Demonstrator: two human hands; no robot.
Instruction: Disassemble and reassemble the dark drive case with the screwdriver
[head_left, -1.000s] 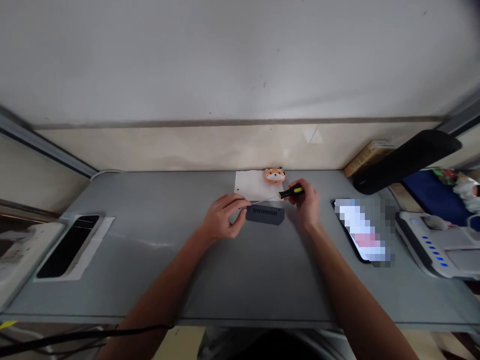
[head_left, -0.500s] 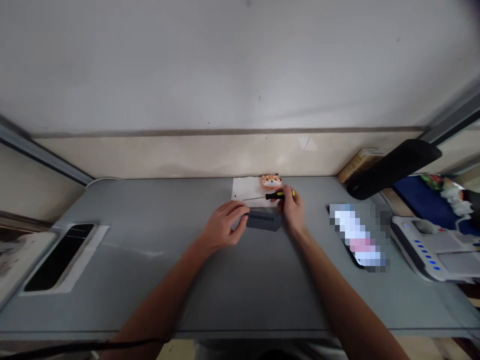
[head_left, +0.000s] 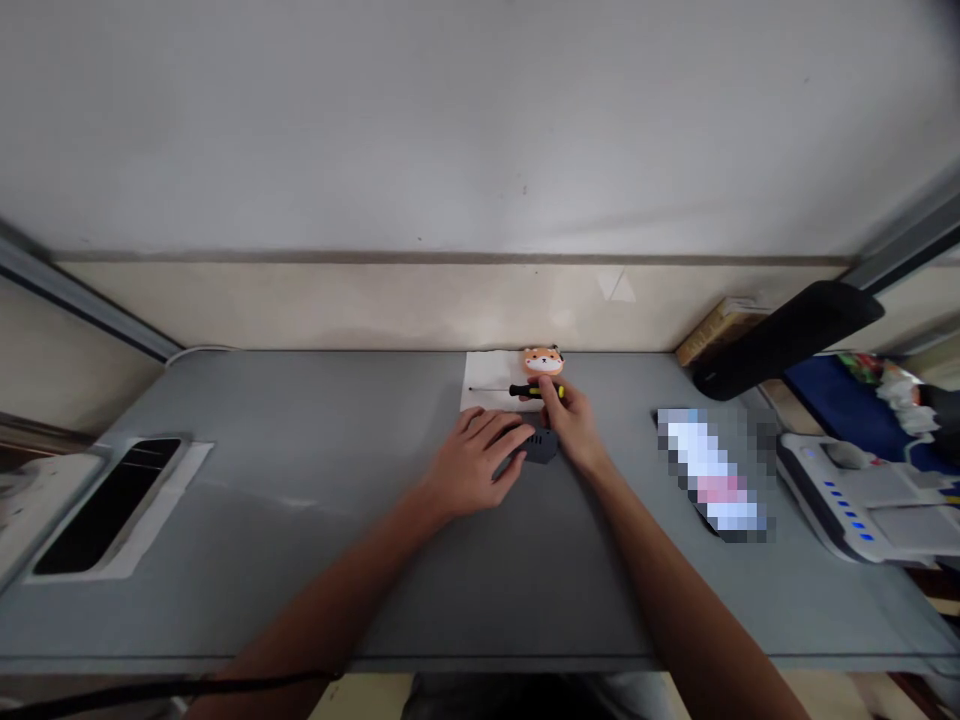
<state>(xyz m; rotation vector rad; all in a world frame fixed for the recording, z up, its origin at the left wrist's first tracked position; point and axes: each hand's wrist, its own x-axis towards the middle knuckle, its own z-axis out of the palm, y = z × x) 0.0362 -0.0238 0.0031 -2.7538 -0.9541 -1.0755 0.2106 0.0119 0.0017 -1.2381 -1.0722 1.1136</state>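
A dark grey slotted plastic part (head_left: pixel 541 446) lies on the grey table, mostly covered by my left hand (head_left: pixel 480 460), whose fingers and thumb grip it from the left. My right hand (head_left: pixel 570 420) is closed on a screwdriver (head_left: pixel 523 391) with a black and yellow handle. Its thin shaft points left over a white sheet of paper (head_left: pixel 491 370), apart from the slotted part. Behind the right hand an orange and white animal-faced item (head_left: pixel 543 361) rests at the back of the sheet.
To the right lies a phone (head_left: pixel 709 475) with a blurred, lit screen, beside a white power strip (head_left: pixel 847 500) with blue switches. A black cylinder (head_left: pixel 787 340) leans near a book (head_left: pixel 720 325) at the back right. A dark phone (head_left: pixel 112 510) lies on paper at the left.
My left hand has slid right along the slotted part and now covers more of it. My right hand has shifted slightly left with the screwdriver.
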